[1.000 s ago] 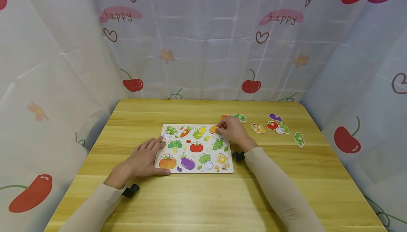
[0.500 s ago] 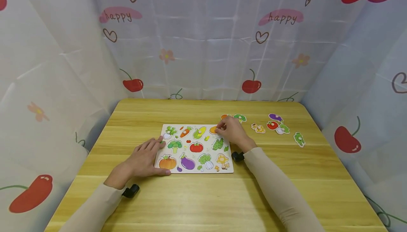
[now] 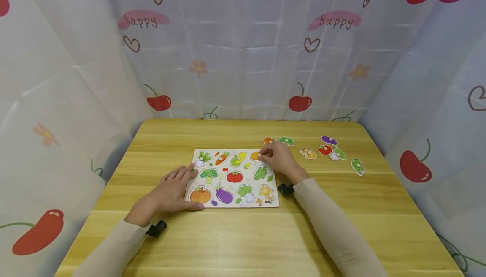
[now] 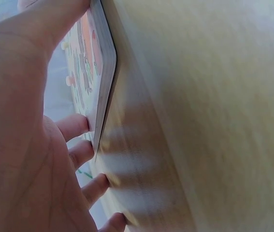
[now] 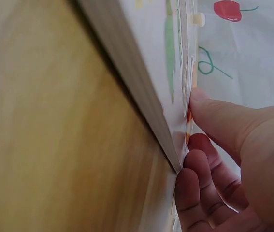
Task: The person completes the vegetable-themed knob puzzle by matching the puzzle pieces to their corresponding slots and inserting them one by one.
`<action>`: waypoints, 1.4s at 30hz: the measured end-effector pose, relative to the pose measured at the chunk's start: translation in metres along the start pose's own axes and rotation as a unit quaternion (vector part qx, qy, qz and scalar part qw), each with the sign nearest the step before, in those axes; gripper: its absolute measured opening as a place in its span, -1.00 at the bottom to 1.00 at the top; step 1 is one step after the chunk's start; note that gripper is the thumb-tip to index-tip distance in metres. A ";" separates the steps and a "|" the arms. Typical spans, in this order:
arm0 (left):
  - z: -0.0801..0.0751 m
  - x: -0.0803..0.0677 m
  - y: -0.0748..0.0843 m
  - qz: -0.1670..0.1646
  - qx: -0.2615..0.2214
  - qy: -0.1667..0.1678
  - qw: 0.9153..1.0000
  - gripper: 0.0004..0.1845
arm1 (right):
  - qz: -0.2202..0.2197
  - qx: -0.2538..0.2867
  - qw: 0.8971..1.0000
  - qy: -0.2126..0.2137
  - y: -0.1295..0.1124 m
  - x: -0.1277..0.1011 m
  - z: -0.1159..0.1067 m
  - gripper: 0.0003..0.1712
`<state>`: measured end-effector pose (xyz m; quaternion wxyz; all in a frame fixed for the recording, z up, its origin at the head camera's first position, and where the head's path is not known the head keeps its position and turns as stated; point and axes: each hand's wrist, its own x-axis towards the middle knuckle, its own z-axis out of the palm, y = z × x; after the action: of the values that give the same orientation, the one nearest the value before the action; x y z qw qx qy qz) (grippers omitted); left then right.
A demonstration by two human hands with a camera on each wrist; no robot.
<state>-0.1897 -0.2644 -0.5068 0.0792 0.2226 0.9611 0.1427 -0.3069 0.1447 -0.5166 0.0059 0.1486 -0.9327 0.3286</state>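
An orange piece (image 3: 255, 155) sits at the far right corner of the puzzle board (image 3: 231, 177), pinched by the curled fingers (image 5: 209, 159) of the right hand (image 3: 279, 158). The board lies flat on the worktop (image 3: 243, 234), printed with vegetables: carrot, corn, broccoli, tomato, pumpkin, eggplant. The left hand (image 3: 172, 190) rests on the board's near left corner, fingers straight and spread, thumb pressing the board's surface, as the left wrist view shows. To the right of the board loose pieces lie scattered on the worktop: a broccoli piece (image 3: 286, 140), a mushroom piece (image 3: 309, 153), a tomato piece (image 3: 325, 150), an eggplant piece (image 3: 328, 140) and a leafy green piece (image 3: 357, 166). Beyond the board hangs a cherry-printed curtain (image 3: 243, 57).
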 end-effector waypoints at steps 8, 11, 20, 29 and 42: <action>0.000 0.000 0.000 0.003 -0.001 0.003 1.000 0.35 | -0.017 0.002 1.000 -0.015 0.004 0.000 -0.005 -0.81; 0.000 0.000 0.000 0.002 0.000 0.002 1.000 0.35 | -0.028 -0.005 0.999 -0.026 0.004 0.000 -0.006 -0.72; 0.001 0.000 -0.001 0.005 0.003 0.001 1.000 0.36 | -0.033 -0.010 0.997 -0.062 0.003 0.002 -0.014 -0.68; 0.002 0.000 -0.001 0.002 0.005 -0.004 1.000 0.35 | -0.039 -0.008 0.997 -0.063 0.003 0.002 -0.014 -0.76; 0.004 0.001 -0.003 -0.001 0.007 -0.001 1.000 0.36 | -0.056 -0.027 0.996 -0.063 0.000 0.006 -0.013 -0.79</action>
<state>-0.1909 -0.2655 -0.5116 0.0792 0.2226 0.9621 0.1361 -0.3134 0.1512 -0.5058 -0.0305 0.2207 -0.9299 0.2925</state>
